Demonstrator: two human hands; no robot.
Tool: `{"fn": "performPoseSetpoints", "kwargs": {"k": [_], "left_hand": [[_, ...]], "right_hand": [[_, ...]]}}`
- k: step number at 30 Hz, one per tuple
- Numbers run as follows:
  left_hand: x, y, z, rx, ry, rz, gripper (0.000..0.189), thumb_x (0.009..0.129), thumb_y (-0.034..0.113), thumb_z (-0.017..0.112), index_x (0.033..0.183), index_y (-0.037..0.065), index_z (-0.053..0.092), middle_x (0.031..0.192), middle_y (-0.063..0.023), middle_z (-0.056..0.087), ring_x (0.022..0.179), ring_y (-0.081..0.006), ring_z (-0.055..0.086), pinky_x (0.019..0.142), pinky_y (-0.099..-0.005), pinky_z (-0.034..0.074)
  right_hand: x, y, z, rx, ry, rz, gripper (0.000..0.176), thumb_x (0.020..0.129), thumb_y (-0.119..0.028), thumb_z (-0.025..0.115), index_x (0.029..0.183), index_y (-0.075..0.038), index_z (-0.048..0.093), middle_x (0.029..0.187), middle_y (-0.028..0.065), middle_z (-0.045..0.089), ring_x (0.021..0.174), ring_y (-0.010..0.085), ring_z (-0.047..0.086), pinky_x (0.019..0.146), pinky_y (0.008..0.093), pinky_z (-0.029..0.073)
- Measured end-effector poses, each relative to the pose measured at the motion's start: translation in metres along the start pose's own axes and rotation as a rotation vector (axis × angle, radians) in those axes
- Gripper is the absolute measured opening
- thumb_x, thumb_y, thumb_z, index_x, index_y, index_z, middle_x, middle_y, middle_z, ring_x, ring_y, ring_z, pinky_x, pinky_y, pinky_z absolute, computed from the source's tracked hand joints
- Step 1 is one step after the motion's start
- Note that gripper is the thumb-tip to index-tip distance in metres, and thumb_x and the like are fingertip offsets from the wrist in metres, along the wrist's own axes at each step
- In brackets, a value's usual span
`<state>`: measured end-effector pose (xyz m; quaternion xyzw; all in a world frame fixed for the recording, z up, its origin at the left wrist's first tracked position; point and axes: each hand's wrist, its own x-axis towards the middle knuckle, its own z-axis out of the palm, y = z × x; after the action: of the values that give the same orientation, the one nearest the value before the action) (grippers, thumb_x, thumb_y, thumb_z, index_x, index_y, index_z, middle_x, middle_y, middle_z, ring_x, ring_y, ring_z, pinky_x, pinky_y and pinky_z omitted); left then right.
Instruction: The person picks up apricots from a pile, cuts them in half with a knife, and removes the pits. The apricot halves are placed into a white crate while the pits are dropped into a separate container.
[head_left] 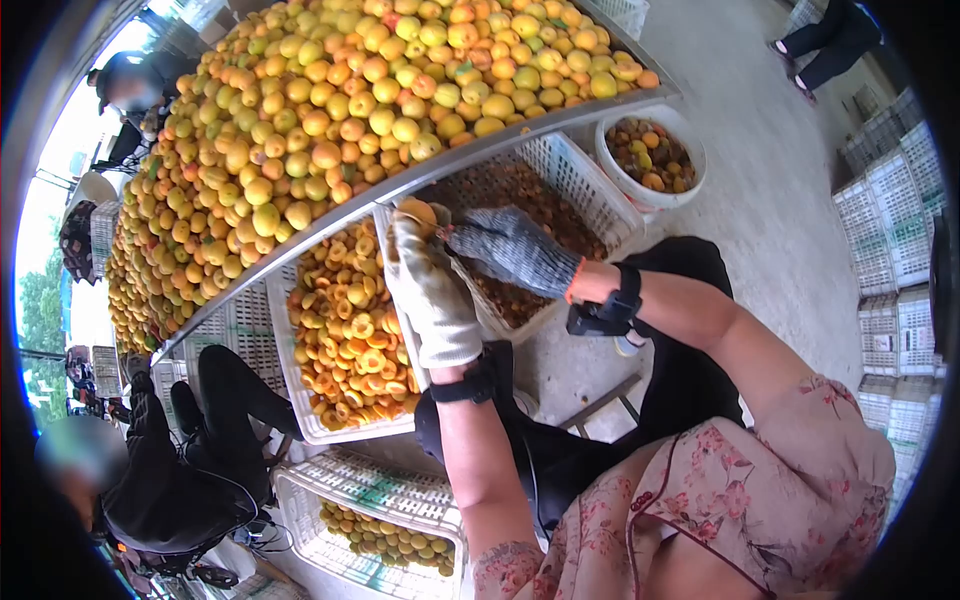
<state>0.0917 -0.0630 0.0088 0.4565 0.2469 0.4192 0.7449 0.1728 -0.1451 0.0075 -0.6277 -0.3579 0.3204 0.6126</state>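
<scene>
My left hand, in a whitish glove, has its fingers wrapped round an orange-yellow apricot at the edge of the metal table. Close against that fruit is my right hand, in a grey knitted glove, its fingers closed together; what they hold is too small to make out. Both hands are above the rims of two white crates. Under and left of my left hand, one crate holds halved apricots. Behind my right hand, the other crate holds small brown pieces.
Whole apricots are heaped on the metal-edged table. A white bucket of fruit stands beyond its right corner. A crate with greenish fruit lies below. A person in dark clothes sits at left; stacked crates stand right.
</scene>
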Motion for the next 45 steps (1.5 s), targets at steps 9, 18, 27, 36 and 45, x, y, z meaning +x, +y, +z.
{"fn": "performPoseSetpoints", "kwargs": {"k": [9,18,27,36,45], "left_hand": [[0.022,0.008,-0.015,-0.452,0.125,-0.121,0.057,0.094,0.055,0.038,0.098,0.002,0.057,0.085,-0.0088,0.060,0.080,-0.0212,0.059,0.083,-0.0368,0.048],[-0.008,-0.029,0.018,0.675,-0.002,0.404,0.025,0.097,0.019,0.047,0.105,-0.002,0.056,0.080,-0.0126,0.061,0.067,-0.0173,0.057,0.062,-0.0290,0.046],[-0.008,-0.037,0.005,0.447,0.164,0.059,0.028,0.098,0.020,0.035,0.093,0.000,0.054,0.073,-0.0082,0.049,0.067,-0.0184,0.046,0.064,-0.0326,0.040],[-0.008,0.005,-0.009,-0.545,-0.306,-0.362,0.054,0.098,0.051,0.029,0.105,0.004,0.054,0.054,-0.0005,0.040,0.046,-0.0131,0.037,0.046,-0.0273,0.035],[-0.021,-0.020,-0.015,-0.440,-0.220,-0.252,0.043,0.099,0.045,0.033,0.113,0.008,0.049,0.089,-0.0041,0.053,0.069,-0.0152,0.052,0.055,-0.0288,0.043]], "right_hand": [[-0.018,0.016,0.001,-0.521,0.040,-0.358,0.023,0.089,-0.026,0.060,0.089,-0.003,0.063,0.080,0.0191,0.063,0.075,0.0357,0.061,0.063,0.0399,0.047],[0.021,0.023,-0.010,0.302,0.269,-0.094,0.024,0.090,-0.022,0.062,0.104,-0.003,0.066,0.092,-0.0001,0.065,0.083,0.0056,0.052,0.073,0.0243,0.045],[0.020,0.017,0.007,-0.363,0.329,-0.295,0.028,0.085,-0.031,0.066,0.080,-0.004,0.060,0.071,0.0092,0.063,0.059,0.0169,0.056,0.055,0.0309,0.045],[0.027,-0.023,-0.017,0.969,0.022,0.201,0.041,0.093,-0.044,0.049,0.071,-0.010,0.053,0.052,0.0011,0.044,0.034,0.0132,0.038,0.031,0.0279,0.030],[0.031,-0.038,-0.003,1.208,0.088,0.217,0.038,0.088,-0.045,0.056,0.073,-0.012,0.048,0.052,0.0012,0.043,0.038,0.0140,0.040,0.034,0.0285,0.031]]}}
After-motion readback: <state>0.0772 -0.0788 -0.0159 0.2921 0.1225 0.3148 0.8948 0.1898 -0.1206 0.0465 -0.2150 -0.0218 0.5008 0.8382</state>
